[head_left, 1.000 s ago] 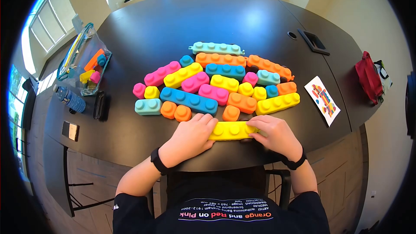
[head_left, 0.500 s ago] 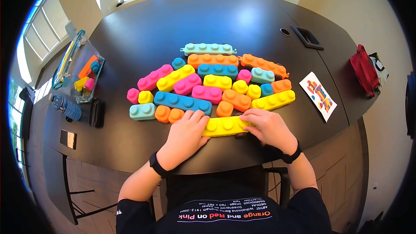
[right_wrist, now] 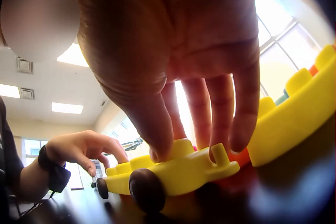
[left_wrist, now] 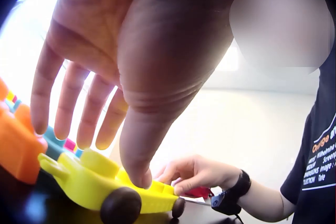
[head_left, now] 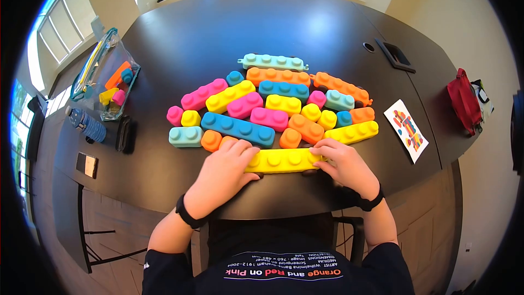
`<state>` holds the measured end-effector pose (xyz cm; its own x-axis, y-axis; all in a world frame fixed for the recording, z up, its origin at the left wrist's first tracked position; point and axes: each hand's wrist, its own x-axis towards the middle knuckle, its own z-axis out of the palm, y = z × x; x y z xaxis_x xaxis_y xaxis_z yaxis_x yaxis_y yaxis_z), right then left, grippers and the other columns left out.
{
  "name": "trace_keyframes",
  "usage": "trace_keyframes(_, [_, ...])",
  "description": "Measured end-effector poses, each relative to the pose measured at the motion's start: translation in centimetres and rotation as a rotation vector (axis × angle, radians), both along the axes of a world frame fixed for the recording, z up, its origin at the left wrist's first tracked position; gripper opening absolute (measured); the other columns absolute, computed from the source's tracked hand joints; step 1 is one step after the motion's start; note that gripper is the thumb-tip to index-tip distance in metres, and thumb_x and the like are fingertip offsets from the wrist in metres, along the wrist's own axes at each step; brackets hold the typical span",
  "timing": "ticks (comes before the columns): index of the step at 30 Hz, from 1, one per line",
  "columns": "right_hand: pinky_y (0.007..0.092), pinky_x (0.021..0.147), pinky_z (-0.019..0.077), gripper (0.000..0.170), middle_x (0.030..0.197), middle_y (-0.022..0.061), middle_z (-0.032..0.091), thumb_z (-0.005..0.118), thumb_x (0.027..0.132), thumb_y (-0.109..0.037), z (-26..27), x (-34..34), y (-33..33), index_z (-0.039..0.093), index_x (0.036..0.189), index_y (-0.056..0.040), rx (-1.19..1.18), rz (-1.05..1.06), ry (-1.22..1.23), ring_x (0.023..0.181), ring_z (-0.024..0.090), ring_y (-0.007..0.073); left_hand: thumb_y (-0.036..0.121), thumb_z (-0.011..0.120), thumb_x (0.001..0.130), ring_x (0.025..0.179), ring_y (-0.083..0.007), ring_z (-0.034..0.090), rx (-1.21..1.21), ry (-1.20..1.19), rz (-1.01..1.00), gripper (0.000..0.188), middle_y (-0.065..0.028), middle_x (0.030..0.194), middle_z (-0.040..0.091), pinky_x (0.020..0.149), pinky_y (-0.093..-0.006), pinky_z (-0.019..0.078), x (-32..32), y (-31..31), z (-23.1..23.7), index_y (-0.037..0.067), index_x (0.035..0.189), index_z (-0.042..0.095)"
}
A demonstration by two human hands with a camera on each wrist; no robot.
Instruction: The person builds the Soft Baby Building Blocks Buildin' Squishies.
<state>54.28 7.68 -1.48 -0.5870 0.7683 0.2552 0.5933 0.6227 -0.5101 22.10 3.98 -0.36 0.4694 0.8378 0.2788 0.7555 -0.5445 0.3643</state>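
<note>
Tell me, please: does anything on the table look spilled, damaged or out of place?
Nothing stands out. The yellow wheeled base looks whole, and the blocks beyond it, though set at mixed angles, lie studs up; I see no spill.

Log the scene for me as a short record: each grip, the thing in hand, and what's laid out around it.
In hand: yellow car, studs up, dark wheels
Left grip: pinches the car's left end
Right grip: pinches its right end
Beyond the car: coloured blocks, lying in a cluster
Cluster's far side: light-blue car, orange car
Right: picture card
Left: clear bag with blocks inside, bottle
</note>
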Motion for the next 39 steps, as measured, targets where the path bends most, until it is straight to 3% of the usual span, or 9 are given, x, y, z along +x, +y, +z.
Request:
trace_keyframes(4, [0.0392,0.085,0.0580,0.028,0.112,0.0101,0.070,0.080,0.086,-0.004,-0.1,-0.1,0.2,0.071,0.112,-0.0019,0.027,0.020,0.005,0.096,0.071,0.0333,0.013,0.087,0.080,0.110,-0.0356,0.064,-0.015,-0.094,0.097,0.048,-0.0129,0.114,0.069,0.094,-0.0428,0.0528,-3.2,1.0,1.3,0.005,0.123,0.067])
trace_keyframes(10, [0.0393,0.085,0.0580,0.031,0.112,0.0102,0.070,0.079,0.086,-0.003,0.3,-0.2,-0.1,0.072,0.116,-0.0020,0.014,0.011,-0.027,0.097,0.071,0.0331,0.001,0.077,0.087,0.087,-0.0246,0.070,0.197,-0.159,0.383,0.032,-0.0120,0.102,0.071,0.074,-0.0336,0.0544,-9.8,4.2,1.3,0.004,0.119,0.069])
trace_keyframes(13, [0.0394,0.085,0.0581,0.032,0.112,0.0104,0.070,0.079,0.086,-0.003,0.2,-0.3,-0.2,0.072,0.117,-0.0022,0.015,-0.006,-0.030,0.098,0.071,0.0330,0.007,0.079,0.085,0.097,-0.0375,0.070,0.250,-0.060,0.511,0.031,-0.0162,0.103,0.072,0.086,-0.0440,0.0562,-13.5,6.9,-0.3,0.002,0.114,0.069])
trace_keyframes(16, [0.0397,0.085,0.0581,0.033,0.113,0.0106,0.070,0.079,0.086,-0.004,0.5,-0.4,-0.2,0.072,0.117,-0.0025,0.019,-0.007,-0.042,0.098,0.071,0.0330,0.013,0.082,0.082,0.101,-0.0392,0.069,0.158,0.096,0.519,0.038,-0.0185,0.104,0.071,0.087,-0.0453,0.0560,-16.6,8.5,-2.1,0.002,0.116,0.068])
trace_keyframes(19, [0.0416,0.086,0.0577,0.029,0.113,0.0098,0.070,0.077,0.088,-0.007,0.5,-0.5,-0.4,0.073,0.117,-0.0054,0.001,-0.022,-0.046,0.102,0.070,0.0336,0.016,0.082,0.080,0.103,-0.0403,0.068,-0.178,0.020,0.536,0.043,-0.0198,0.105,0.070,0.087,-0.0456,0.0562,-17.9,9.8,-2.2,0.002,0.118,0.066])
trace_keyframes(23, [0.0416,0.086,0.0582,0.030,0.115,0.0093,0.071,0.079,0.087,-0.008,0.3,-0.5,-0.3,0.073,0.117,-0.0061,0.017,-0.024,-0.052,0.103,0.071,0.0334,0.009,0.081,0.079,0.100,-0.0315,0.069,-0.113,0.107,0.542,0.044,-0.0166,0.107,0.067,0.087,-0.0389,0.0576,-17.2,9.3,-1.2,0.000,0.119,0.065])
trace_keyframes(27, [0.0398,0.089,0.0587,0.033,0.116,0.0109,0.072,0.080,0.085,-0.004,0.5,-0.8,-0.3,0.072,0.117,-0.0039,0.010,-0.026,-0.071,0.104,0.072,0.0336,-0.004,0.073,0.081,0.106,-0.0328,0.068,0.197,-0.207,0.318,0.046,-0.0165,0.115,0.062,0.094,-0.0370,0.0581,-10.9,5.7,2.1,0.001,0.126,0.063])
trace_keyframes(31, [0.0398,0.089,0.0588,0.033,0.117,0.0108,0.072,0.080,0.085,-0.004,0.7,-0.7,-0.6,0.072,0.117,-0.0041,-0.001,-0.039,-0.064,0.104,0.072,0.0337,0.000,0.078,0.079,0.115,-0.0336,0.065,-0.035,-0.361,-0.041,0.058,-0.0152,0.122,0.067,0.101,-0.0412,0.0525,-6.0,2.3,3.0,0.004,0.135,0.064])
trace_keyframes(39, [0.0407,0.082,0.0580,0.027,0.109,0.0080,0.070,0.078,0.088,-0.008,0.6,-0.8,-0.4,0.073,0.114,-0.0057,0.034,-0.018,-0.053,0.098,0.071,0.0320,0.004,0.083,0.083,0.111,-0.0308,0.066,-0.231,-0.292,-0.141,0.054,-0.0112,0.119,0.067,0.097,-0.0378,0.0541,-3.2,1.4,0.7,0.007,0.135,0.065])
